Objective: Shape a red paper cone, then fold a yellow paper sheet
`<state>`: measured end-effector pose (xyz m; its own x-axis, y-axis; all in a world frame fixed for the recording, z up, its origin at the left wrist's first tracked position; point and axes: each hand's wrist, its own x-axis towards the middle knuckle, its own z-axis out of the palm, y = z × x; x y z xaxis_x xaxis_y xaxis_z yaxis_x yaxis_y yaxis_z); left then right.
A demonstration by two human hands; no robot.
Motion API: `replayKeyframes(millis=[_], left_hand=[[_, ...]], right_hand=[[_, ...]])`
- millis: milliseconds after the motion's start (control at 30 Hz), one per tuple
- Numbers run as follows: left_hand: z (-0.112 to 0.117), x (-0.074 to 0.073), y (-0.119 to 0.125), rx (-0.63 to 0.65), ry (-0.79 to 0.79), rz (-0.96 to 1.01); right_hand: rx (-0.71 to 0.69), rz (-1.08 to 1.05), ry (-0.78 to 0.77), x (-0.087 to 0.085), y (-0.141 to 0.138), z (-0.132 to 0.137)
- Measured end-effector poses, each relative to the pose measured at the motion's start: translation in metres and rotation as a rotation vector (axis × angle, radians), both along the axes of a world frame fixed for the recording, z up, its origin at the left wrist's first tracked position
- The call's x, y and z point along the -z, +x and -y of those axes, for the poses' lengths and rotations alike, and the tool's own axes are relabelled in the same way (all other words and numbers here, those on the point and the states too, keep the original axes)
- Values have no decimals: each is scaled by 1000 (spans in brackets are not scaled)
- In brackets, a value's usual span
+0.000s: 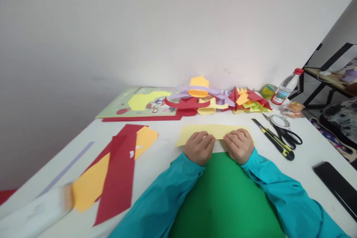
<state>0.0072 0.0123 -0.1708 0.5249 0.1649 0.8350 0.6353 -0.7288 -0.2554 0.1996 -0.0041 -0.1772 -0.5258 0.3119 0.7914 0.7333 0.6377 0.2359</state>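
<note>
Both hands grip the near edge of a pale yellow sheet of paper [216,131] over the white table. My left hand [199,147] has its fingers curled closed on the sheet's left part. My right hand [239,145] is closed in the same way on the right part, a short gap away. The thumbs and the paper under the fingers are mostly hidden. Below the hands, a plain green surface [224,197] fills the space between the two blue sleeves.
Red strips [118,178] and orange paper [93,184] lie left. A utility knife [275,139], black scissors [284,134] and a tape roll [279,121] lie right, near a bottle [286,87] and black phone-like slab [337,186]. Folded paper pieces [199,91] line the wall.
</note>
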Motion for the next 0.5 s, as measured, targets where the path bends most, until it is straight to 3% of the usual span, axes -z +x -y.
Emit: replayKeyframes(millis=[500], left_hand=[[-31, 1, -46, -216, 103, 61]], right_hand=[[69, -76, 40, -5, 23, -10]])
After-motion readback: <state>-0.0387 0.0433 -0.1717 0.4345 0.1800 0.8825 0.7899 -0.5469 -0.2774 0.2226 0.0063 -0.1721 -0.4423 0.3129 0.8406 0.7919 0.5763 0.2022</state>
